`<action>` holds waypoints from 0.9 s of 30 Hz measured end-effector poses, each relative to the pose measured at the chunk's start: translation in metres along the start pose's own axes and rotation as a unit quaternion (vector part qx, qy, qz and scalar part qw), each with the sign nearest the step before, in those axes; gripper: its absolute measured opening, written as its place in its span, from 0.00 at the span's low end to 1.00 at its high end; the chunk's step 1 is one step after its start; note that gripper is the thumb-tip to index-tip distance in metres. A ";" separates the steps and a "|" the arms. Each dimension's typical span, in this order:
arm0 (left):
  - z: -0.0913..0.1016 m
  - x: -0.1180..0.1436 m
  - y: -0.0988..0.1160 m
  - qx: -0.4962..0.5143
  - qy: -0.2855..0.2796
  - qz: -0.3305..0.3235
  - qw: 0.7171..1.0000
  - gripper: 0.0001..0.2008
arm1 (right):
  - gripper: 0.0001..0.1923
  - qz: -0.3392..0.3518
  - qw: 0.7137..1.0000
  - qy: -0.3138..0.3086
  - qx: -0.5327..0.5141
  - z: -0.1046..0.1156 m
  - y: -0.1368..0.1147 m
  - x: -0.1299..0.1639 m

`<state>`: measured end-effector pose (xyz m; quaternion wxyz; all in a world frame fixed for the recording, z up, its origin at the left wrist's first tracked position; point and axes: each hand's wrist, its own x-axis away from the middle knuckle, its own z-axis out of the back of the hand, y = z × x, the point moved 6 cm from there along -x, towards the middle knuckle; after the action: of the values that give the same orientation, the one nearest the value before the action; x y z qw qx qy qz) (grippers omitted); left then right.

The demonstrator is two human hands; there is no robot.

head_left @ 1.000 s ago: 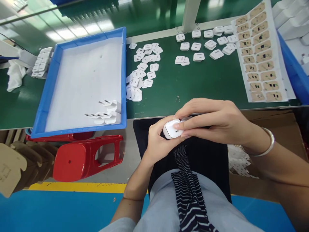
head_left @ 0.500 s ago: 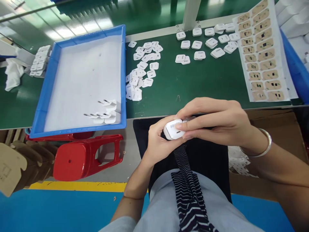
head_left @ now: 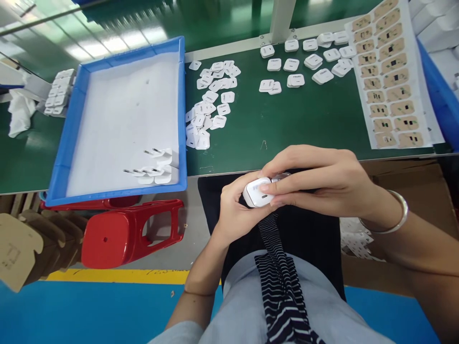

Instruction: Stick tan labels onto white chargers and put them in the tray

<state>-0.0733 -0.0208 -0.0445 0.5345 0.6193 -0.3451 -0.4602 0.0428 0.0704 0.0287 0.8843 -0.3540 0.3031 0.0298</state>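
Note:
My left hand [head_left: 234, 210] is closed around a white charger [head_left: 256, 193], its face with a small dark port slot turned up. My right hand [head_left: 319, 179] reaches in from the right, thumb and fingers pressed on that same charger face and its edge. A small shiny piece shows between the right fingers, too hidden to name. Both hands are just off the front edge of the green table [head_left: 247, 148], above my lap. On the table lie loose white face plates [head_left: 202, 112], piled and overlapping, some with print and a slot.
A blue tray [head_left: 182, 110] on the left holds several white chargers [head_left: 165, 174] with metal pins. More white plates [head_left: 296, 80] lie in rows at the back right, beside a sheet of tan stickers [head_left: 399, 105]. A red stool [head_left: 105, 239] and cardboard [head_left: 17, 248] stand below.
My hands stay almost still on the charger, right fingers still pressed on its face. The view has shifted very slightly.

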 end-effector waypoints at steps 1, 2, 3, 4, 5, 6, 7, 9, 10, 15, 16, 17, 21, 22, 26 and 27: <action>0.000 0.000 0.000 0.004 -0.001 -0.004 1.000 0.25 | 0.08 0.003 1.000 0.001 -0.001 0.000 0.000 0.000; -0.001 -0.001 0.000 0.007 -0.002 -0.007 1.000 0.25 | 0.07 0.006 1.000 0.001 -0.002 0.000 -0.001 0.000; -0.001 -0.001 0.000 0.008 -0.002 -0.010 1.000 0.25 | 0.07 0.009 1.000 0.001 -0.002 0.000 -0.001 0.000; -0.001 -0.001 0.000 0.008 -0.001 -0.013 1.000 0.26 | 0.07 0.012 1.000 0.002 -0.003 0.000 -0.001 0.000; -0.001 -0.001 0.000 0.008 -0.001 -0.016 1.000 0.26 | 0.07 0.016 1.000 0.002 -0.004 0.001 -0.001 0.000; -0.001 -0.001 0.000 0.007 0.000 -0.018 1.000 0.26 | 0.07 0.019 1.000 0.001 -0.005 0.001 -0.001 -0.001; -0.001 -0.001 0.000 0.006 -0.001 -0.018 1.000 0.25 | 0.07 0.021 1.000 -0.001 -0.005 0.000 -0.001 -0.001; -0.001 0.000 0.000 0.006 -0.001 -0.019 1.000 0.25 | 0.08 0.024 1.000 -0.006 -0.007 0.000 -0.001 -0.001; -0.001 0.000 0.000 0.006 -0.003 -0.019 1.000 0.24 | 0.08 0.025 1.000 -0.008 -0.009 0.000 -0.001 -0.002; -0.001 0.000 -0.001 0.008 -0.006 -0.019 1.000 0.25 | 0.09 0.020 1.000 -0.018 -0.015 0.000 0.000 -0.002; -0.001 0.000 -0.001 0.008 -0.005 -0.018 1.000 0.25 | 0.09 0.018 1.000 -0.020 -0.015 0.000 0.000 -0.002; -0.001 0.000 -0.001 0.007 -0.004 -0.016 1.000 0.25 | 0.09 0.016 1.000 -0.022 -0.015 0.000 0.000 -0.002; 0.000 -0.001 -0.001 -0.007 0.006 -0.007 1.000 0.25 | 0.08 -0.004 1.000 -0.026 -0.006 -0.001 0.003 0.000; 0.000 -0.001 0.000 -0.011 0.008 -0.005 1.000 0.25 | 0.08 -0.010 1.000 -0.025 -0.001 -0.002 0.004 0.001; 0.000 -0.001 0.000 -0.018 0.008 -0.007 1.000 0.24 | 0.08 -0.034 0.999 -0.021 -0.003 -0.003 0.009 0.005; 0.000 -0.001 0.000 -0.014 0.007 -0.009 1.000 0.23 | 0.09 -0.041 0.999 -0.023 -0.015 -0.004 0.009 0.005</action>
<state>-0.0742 -0.0197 -0.0440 0.5416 0.6182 -0.3289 -0.4652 0.0429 0.0740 0.0182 0.8859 -0.3787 0.2680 0.0063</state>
